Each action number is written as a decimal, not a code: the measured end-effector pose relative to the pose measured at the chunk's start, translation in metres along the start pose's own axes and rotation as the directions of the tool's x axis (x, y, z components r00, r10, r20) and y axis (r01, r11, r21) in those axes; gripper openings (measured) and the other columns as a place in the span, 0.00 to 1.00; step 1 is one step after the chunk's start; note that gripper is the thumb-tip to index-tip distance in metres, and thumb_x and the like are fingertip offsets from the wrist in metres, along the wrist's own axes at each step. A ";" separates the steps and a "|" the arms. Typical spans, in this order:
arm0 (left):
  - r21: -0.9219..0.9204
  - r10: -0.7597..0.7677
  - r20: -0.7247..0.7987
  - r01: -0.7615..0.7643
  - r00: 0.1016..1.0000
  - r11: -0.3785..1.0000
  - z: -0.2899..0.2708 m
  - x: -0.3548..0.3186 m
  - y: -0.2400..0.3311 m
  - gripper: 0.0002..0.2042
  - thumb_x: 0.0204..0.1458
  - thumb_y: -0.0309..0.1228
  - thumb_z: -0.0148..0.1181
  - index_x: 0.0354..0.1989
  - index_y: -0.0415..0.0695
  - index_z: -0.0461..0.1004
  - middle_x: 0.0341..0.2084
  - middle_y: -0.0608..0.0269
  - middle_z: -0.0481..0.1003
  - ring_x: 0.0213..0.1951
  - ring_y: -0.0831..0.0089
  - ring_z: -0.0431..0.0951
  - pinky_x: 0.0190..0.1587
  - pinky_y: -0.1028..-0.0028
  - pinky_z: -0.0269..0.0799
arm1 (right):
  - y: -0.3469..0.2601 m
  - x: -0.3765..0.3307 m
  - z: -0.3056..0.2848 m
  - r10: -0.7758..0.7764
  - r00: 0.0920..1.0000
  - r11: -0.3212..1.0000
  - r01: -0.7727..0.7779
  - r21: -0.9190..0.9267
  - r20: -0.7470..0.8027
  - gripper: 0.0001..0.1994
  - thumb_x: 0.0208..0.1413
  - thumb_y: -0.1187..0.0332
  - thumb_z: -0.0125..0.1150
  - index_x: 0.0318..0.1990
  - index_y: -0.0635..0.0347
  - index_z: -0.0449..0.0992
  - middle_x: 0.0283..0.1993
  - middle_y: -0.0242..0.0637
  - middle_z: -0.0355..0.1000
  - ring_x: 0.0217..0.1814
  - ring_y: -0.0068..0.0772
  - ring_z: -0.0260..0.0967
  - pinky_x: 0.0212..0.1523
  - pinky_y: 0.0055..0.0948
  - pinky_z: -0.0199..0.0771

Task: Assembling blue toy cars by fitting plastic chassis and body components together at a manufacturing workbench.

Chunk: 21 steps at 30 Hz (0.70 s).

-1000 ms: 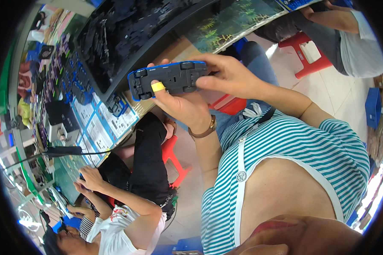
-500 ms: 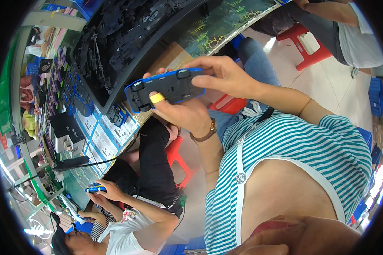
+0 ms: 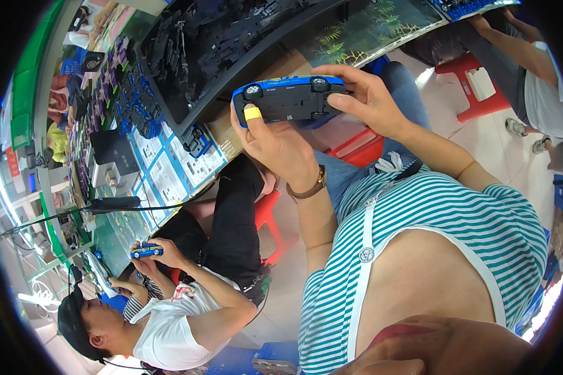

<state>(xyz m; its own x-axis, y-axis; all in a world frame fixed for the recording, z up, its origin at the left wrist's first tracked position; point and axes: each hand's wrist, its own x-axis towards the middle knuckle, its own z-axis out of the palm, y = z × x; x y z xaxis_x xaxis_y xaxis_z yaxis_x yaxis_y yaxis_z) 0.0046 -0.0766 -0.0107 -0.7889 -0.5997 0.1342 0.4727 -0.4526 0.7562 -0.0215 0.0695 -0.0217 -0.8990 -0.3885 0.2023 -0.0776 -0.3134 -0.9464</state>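
A blue toy car is held up in front of me between both hands, its black underside and wheels turned toward me. A strip of its blue side with yellow markings shows along the top edge. My left hand, with a brown-strapped watch at the wrist, grips the car's left end from below. Yellow tape wraps its thumb, which presses on the underside; its other fingers are mostly hidden behind the car. My right hand grips the right end, thumb on the underside near a wheel and fingers over the upper edge.
Beyond the car, a large black tray holds many black plastic parts. Another blue toy car lies at the table edge, near taped printed sheets and blue parts. At lower left, a co-worker holds a blue toy car. Red stools stand nearby.
The toy car has tilted so more of its blue side shows, and it sits farther right and higher in view. Both hands keep hold. The whole view has shifted slightly.
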 end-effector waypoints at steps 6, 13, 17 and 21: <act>-0.110 -0.079 0.086 0.088 0.993 0.990 -0.007 -0.001 -0.015 0.17 0.57 0.39 0.48 0.48 0.40 0.67 0.42 0.57 0.72 0.44 0.68 0.73 0.50 0.67 0.69 | -0.002 0.003 0.000 -0.055 0.998 0.985 0.048 -0.168 -0.034 0.19 0.53 0.69 0.59 0.51 0.68 0.68 0.47 0.38 0.69 0.45 0.23 0.69 0.44 0.22 0.71; 0.003 -0.138 0.090 0.139 0.986 0.990 -0.009 -0.022 -0.015 0.19 0.58 0.40 0.49 0.50 0.38 0.65 0.43 0.56 0.72 0.45 0.69 0.73 0.50 0.69 0.68 | -0.002 -0.001 0.005 -0.067 0.998 0.973 0.069 -0.220 0.013 0.20 0.53 0.66 0.59 0.52 0.64 0.69 0.47 0.38 0.69 0.45 0.23 0.68 0.42 0.22 0.72; -0.030 -0.100 0.076 0.103 0.992 0.994 -0.011 -0.024 -0.011 0.18 0.59 0.39 0.49 0.49 0.37 0.66 0.42 0.57 0.72 0.43 0.71 0.74 0.48 0.72 0.69 | -0.003 -0.003 0.007 -0.033 0.999 0.992 0.036 -0.125 0.021 0.19 0.54 0.66 0.58 0.52 0.64 0.69 0.47 0.37 0.70 0.45 0.23 0.68 0.44 0.23 0.71; -0.028 -0.049 0.064 0.051 0.997 0.998 -0.008 -0.031 -0.008 0.18 0.57 0.36 0.52 0.47 0.34 0.65 0.41 0.54 0.71 0.43 0.68 0.74 0.48 0.69 0.70 | 0.000 -0.002 0.008 -0.013 1.000 0.996 0.014 -0.089 0.014 0.17 0.56 0.67 0.56 0.51 0.64 0.70 0.45 0.36 0.71 0.46 0.22 0.67 0.46 0.23 0.69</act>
<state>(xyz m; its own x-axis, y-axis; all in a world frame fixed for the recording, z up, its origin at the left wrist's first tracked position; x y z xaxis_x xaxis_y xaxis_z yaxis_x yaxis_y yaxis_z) 0.0285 -0.0592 -0.0259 -0.8346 -0.5333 0.1378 0.4427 -0.5006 0.7439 -0.0159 0.0637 -0.0201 -0.8919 -0.3961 0.2182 -0.1283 -0.2410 -0.9620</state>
